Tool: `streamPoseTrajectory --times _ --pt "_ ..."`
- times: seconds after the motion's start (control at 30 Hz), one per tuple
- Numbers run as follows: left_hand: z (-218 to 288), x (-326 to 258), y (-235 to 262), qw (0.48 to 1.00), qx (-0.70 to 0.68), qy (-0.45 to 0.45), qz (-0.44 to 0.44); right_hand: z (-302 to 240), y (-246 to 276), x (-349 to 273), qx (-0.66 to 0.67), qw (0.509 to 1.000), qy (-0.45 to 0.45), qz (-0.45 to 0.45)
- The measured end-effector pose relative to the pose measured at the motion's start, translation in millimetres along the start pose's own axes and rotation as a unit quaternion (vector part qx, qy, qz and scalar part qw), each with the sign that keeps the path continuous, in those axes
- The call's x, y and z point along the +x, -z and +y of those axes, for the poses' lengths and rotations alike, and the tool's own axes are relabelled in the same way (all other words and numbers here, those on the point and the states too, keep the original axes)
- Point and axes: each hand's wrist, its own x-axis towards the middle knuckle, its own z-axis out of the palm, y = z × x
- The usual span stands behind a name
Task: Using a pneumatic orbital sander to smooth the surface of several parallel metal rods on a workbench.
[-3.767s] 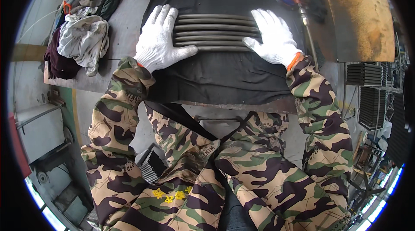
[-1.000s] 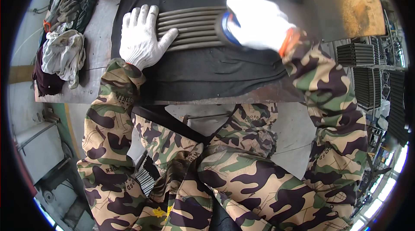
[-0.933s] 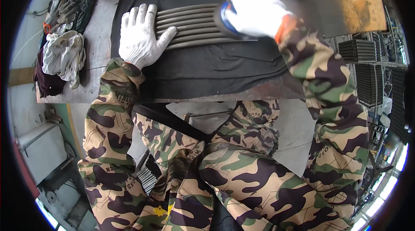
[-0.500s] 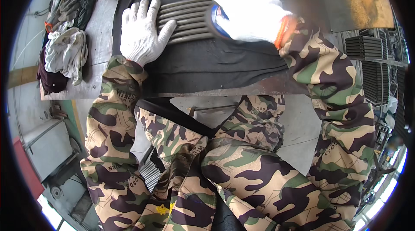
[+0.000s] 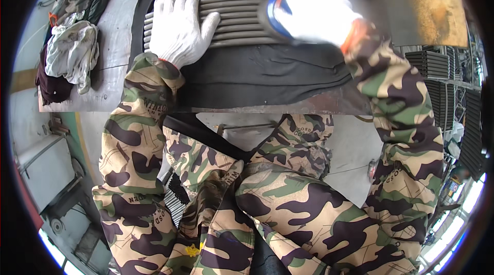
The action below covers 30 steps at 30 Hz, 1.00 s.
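Observation:
A grille of dark grey parallel bars [image 5: 236, 20] lies crosswise on a black cloth [image 5: 257, 76]. My left hand [image 5: 179, 28], in a white knitted glove, rests flat over its left part with the thumb spread. Bar ends show just past that hand's left side. At the right part of the grille, my right hand [image 5: 315, 11], gloved in white as well, is closed on a round blue-and-grey pad [image 5: 277, 17]. The pad sits against the bars and covers their right ends. Motion blurs the hand and the pad, so the pad's exact kind is unclear.
Grey and white gloves and rags [image 5: 72, 51] lie heaped on the table's left side. A tan, stained board [image 5: 424, 4] covers the far right. Beyond it, racks hold stacks of dark slatted grilles [image 5: 432, 66]. The table's front edge runs before my lap.
My right hand and the pad have slid to the right along the bars. My left hand appears slightly farther right and up, with more bar ends showing at its left.

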Motion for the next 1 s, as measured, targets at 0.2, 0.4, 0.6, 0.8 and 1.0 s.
streamPoseTrajectory --times 0.2,0.4,0.6,0.8,1.0 --pt "6 -5 5 1.0 0.024 -0.005 0.01 14 0 17 0.029 0.998 0.027 0.058" --pt "11 -9 6 0.999 0.034 0.011 -0.013 13 -10 2 -0.011 1.0 0.003 -0.008" --pt "10 -10 7 0.999 0.027 0.01 -0.022 17 -8 -23 -0.013 1.0 0.008 0.022" --pt "3 -8 6 0.999 0.019 0.018 -0.042 20 -10 -11 -0.013 1.0 -0.021 -0.018" --pt "11 -8 5 1.0 0.021 0.0 -0.01 10 -13 10 0.004 1.0 -0.027 -0.016"
